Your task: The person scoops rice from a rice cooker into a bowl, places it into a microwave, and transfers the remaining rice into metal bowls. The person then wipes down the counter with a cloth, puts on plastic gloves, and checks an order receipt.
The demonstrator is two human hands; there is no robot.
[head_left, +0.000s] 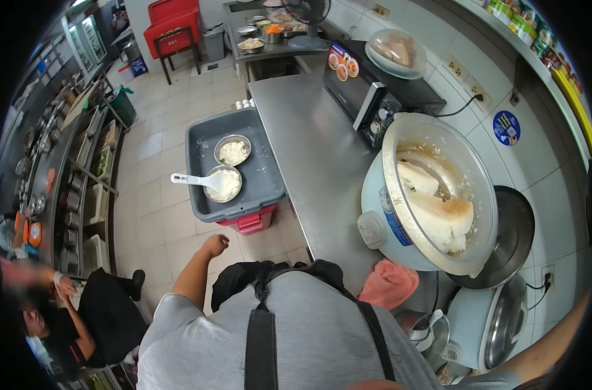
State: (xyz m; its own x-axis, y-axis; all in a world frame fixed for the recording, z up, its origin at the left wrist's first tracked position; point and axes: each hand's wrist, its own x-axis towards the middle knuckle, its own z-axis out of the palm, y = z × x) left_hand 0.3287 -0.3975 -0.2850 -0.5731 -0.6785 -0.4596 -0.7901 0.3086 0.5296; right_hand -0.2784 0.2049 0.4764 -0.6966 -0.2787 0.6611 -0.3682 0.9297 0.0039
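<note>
Two metal bowls, one nearer (233, 196) and one farther (246, 158), sat side by side in one gray tub (270, 153), each holding one heap of white rice. One white scoop (195, 180) had its blade in the nearer heap (229, 183), handle jutting left past the tub's rim. One red box (251, 223) stood under the tub. Own hands: one visible. Left hand (216, 245) hung near the tub, not touching it, fingers loosely curled; cannot tell if anything was inside. Right hand out of view, only one forearm (555, 339) at lower right, so its state cannot be told; the two arms were well apart. Several white eggs (245, 104) just beyond the tub, count unclear. One steel counter (296, 143) to the right; on it, one large open rice cooker (381, 195) with at least two big rice chunks (442, 218), one pink cloth (392, 285) just beside it, one microwave (393, 75) bearing one covered container (396, 53). One second cooker (468, 322), lid down, at lower right. Farther out: one fan (307, 41), one red chest (174, 25), at least one other person (114, 315) at left.
</note>
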